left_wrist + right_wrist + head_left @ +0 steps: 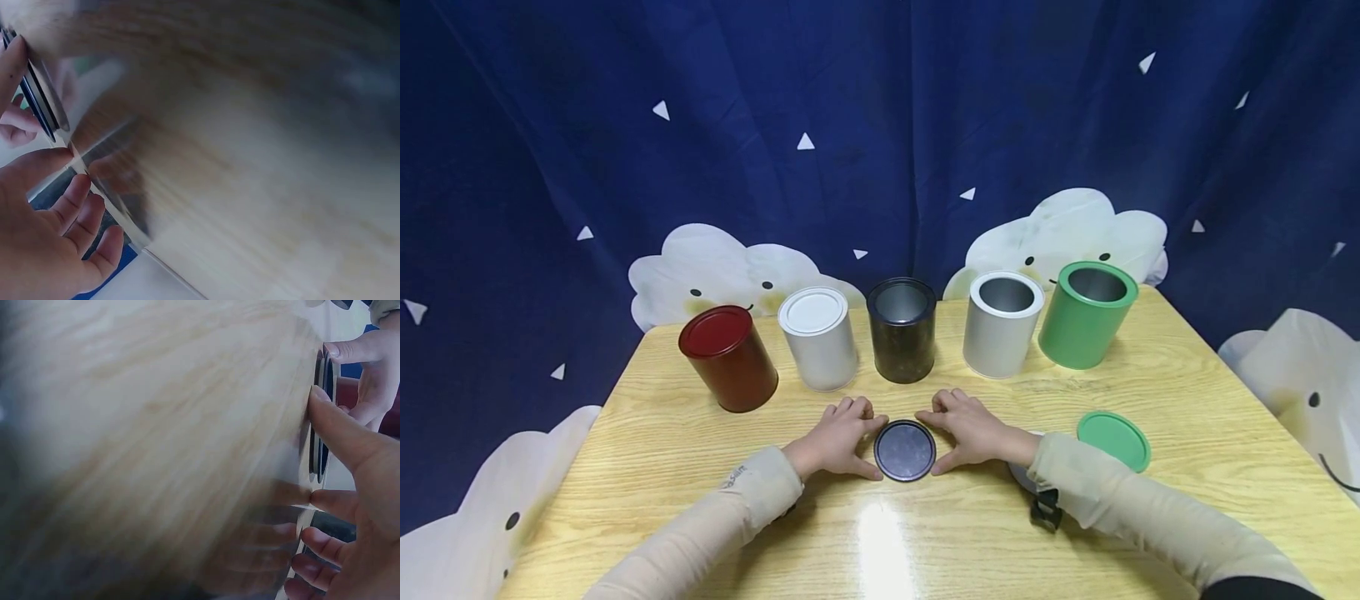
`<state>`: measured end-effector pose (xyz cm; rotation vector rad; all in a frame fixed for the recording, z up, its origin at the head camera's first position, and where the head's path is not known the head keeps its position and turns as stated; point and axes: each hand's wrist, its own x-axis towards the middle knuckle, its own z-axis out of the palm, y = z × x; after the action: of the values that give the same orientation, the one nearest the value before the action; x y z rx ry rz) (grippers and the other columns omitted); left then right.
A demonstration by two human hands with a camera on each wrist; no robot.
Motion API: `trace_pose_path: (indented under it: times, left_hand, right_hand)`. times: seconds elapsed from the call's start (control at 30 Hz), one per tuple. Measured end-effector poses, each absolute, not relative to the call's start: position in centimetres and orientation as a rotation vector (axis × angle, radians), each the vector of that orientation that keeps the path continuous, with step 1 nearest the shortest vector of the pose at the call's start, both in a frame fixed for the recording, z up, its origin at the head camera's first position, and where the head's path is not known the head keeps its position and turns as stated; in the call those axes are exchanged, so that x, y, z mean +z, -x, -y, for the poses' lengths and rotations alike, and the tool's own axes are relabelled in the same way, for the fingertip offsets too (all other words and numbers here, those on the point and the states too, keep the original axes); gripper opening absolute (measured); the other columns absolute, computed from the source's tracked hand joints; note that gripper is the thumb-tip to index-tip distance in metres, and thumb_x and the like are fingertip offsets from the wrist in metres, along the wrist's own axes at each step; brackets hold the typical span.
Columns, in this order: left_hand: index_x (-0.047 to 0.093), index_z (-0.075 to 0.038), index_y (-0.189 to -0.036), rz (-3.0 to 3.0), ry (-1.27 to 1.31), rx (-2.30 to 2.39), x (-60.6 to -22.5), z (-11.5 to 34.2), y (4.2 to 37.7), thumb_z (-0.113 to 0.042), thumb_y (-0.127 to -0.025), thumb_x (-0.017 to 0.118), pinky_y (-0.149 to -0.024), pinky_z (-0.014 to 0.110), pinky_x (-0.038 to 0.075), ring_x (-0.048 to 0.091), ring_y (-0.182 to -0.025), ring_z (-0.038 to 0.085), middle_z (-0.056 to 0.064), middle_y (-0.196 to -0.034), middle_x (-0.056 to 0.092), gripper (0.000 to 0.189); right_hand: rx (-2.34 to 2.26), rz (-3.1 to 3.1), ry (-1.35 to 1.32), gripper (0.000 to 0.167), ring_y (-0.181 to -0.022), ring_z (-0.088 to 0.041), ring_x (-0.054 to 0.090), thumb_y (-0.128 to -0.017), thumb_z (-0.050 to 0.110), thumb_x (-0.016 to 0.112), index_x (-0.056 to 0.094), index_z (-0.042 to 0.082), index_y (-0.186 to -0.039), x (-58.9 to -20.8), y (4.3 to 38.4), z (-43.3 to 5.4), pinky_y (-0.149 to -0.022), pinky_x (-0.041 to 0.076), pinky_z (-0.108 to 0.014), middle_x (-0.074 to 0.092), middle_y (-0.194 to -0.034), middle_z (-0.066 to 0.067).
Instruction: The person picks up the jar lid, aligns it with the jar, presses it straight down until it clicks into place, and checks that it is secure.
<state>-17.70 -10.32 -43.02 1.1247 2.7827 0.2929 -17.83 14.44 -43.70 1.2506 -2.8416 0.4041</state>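
A round black lid (906, 451) lies flat on the wooden table, between the two hands. At its left side is the left hand (841, 439), thumb and index finger spread along the rim. Mirroring it on the right, the right hand (972, 429) has its thumb and index finger spread at the opposite rim. Whether every fingertip touches the lid is hard to tell. In the right wrist view, the lid (320, 419) appears edge-on beside the right thumb. The left wrist view shows the other left fingers loosely bent, holding nothing.
Along the back stand a lidded red can (730, 358), a lidded white can (818, 340), and uncovered black (902, 354), white (1000, 337) and green (1082, 325) cans. A green lid (1114, 440) lies at right; a pale lid (1022, 477) is partly hidden by the right forearm.
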Motion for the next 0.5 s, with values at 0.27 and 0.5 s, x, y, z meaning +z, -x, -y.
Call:
trace_pose_path:
  times: [0.27, 0.5]
  left_hand:
    - [0.055, -0.009, -0.126, -2.793, -1.13, 0.266, -43.04, 10.04, 17.76, -0.054, -0.062, 0.076, -0.069, 0.031, 0.026, 0.034, -0.086, 0.017, -0.001, -0.096, 0.039, 0.081]
    - [0.054, -0.009, -0.127, -2.785, -1.13, 0.22, -42.95, 9.89, 17.83, -0.055, -0.063, 0.074, -0.07, 0.03, 0.026, 0.035, -0.088, 0.016, -0.002, -0.098, 0.04, 0.081]
  right_hand:
    - [0.47, 2.84, -1.262, 0.074, -0.081, -0.016, 0.033, -0.057, 0.048, 0.08, 0.062, 0.012, -0.119, -43.65, 17.94, -14.08, -0.064, 0.028, -0.028, 0.037, -0.089, 0.002]
    - [0.537, 2.84, -1.261, 0.074, -0.081, -0.016, 0.034, -0.056, 0.046, 0.081, 0.063, 0.01, -0.118, -43.89, 18.01, -13.96, -0.065, 0.028, -0.028, 0.039, -0.09, 0.003]
